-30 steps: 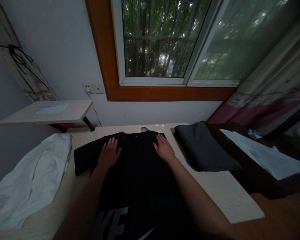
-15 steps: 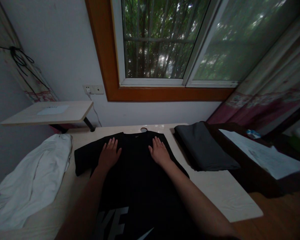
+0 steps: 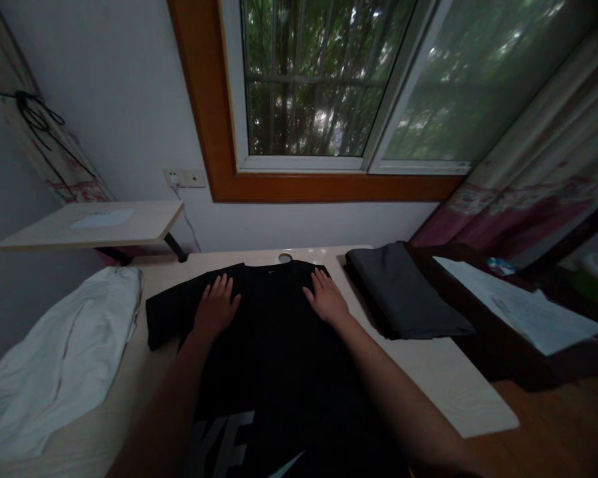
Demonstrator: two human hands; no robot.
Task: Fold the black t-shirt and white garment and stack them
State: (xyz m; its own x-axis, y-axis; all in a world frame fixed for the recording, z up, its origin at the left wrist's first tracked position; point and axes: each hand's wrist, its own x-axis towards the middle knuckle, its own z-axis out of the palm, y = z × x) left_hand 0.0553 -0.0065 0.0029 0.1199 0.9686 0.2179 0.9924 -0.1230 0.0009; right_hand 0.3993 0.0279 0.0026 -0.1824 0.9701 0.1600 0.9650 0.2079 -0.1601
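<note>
Dim room, white wall, wood-framed barred window point(image 3: 303, 86) straight ahead of you; below it a pale cream worktop point(image 3: 443, 385) carries the items.

Item 1: black short-sleeved cotton T-shirt point(image 3: 279, 358), laid flat in the middle of the worktop, collar toward the window, pale lettering at the near end. Its sleeve on your left is spread outward; the one on your right appears tucked out of sight.

Item 2: your left hand point(image 3: 215, 311), fingers spread, palm down on the shirt's shoulder on your left, gripping nothing. Pressing flat likely keeps the cloth smooth and pinned.

Item 3: your right hand point(image 3: 326, 300), likewise open and flat on the opposite shoulder, at the garment's edge, holding nothing.

Item 4: rumpled white cloth garment point(image 3: 54, 372), heaped at the worktop's left edge, just beside the black sleeve.

Item 5: folded dark grey fabric point(image 3: 408, 299), on the right, near the shirt but apart from it.

Item 6: small round ring point(image 3: 285, 257) at the far edge, just beyond the collar.

Item 7: pale wooden side shelf point(image 3: 94, 226) on the left wall.

Item 8: patterned pink curtain point(image 3: 528, 192), hanging at right.

Open room: bare worktop shows right of the shirt, below the grey fabric.
</note>
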